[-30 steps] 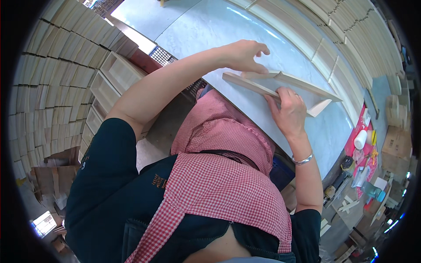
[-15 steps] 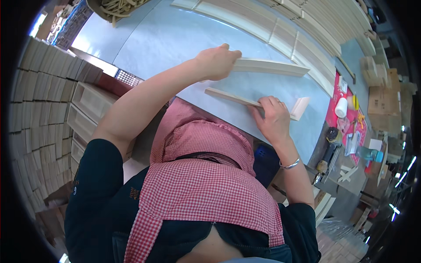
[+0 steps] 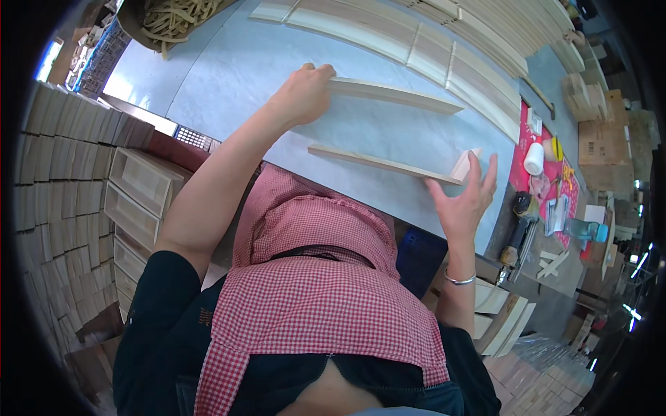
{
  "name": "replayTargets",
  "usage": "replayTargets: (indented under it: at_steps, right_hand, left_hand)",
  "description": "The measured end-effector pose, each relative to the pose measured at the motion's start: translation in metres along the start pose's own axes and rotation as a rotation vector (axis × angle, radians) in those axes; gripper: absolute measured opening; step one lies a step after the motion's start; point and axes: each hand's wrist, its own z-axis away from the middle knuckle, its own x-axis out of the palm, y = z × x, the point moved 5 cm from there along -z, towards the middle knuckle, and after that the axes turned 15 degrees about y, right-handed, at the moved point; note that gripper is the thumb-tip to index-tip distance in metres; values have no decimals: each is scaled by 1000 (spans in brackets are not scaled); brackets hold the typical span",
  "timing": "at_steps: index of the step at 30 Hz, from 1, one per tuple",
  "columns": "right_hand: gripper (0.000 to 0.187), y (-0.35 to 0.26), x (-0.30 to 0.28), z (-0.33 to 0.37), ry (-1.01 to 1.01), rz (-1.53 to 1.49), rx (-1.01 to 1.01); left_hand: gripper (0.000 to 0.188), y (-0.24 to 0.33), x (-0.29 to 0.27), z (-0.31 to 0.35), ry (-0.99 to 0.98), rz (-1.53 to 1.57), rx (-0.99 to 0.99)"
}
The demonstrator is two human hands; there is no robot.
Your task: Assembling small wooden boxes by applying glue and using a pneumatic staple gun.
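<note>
My left hand [image 3: 304, 93] grips the left end of a long pale wooden strip [image 3: 395, 96], which lies slantwise across the bluish-grey tabletop [image 3: 243, 87]. Closer to me is a second, thinner wooden strip [image 3: 378, 162], running roughly alongside the first. At its right end a short wooden piece [image 3: 460, 169] stands at an angle to it, forming a corner. Around that corner my right hand [image 3: 463, 208] is spread, thumb and fingers apart; whether it touches the wood I cannot tell.
Flat wooden panels [image 3: 361, 29] line the table's far side. A bin of tan strips [image 3: 177, 21] stands far left. Stacked wooden boxes [image 3: 135, 173] are beside my left arm. On the right are a white bottle [image 3: 534, 159], a power tool [image 3: 515, 243] and a bluish bottle [image 3: 585, 229].
My right hand has let go of the near strip and moved right to its corner with the short piece, fingers now spread. My left hand still holds the far strip.
</note>
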Motion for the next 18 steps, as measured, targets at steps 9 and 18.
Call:
replayTargets:
  at_steps: [9,18]
  right_hand:
    - [87,49,48,-3,-146,-306,236]
    - [113,72,67,-31,-295,-571,349]
  left_hand:
    - [37,10,-11,9,-56,137,-90]
    - [44,9,-18,15,-110,97,-158]
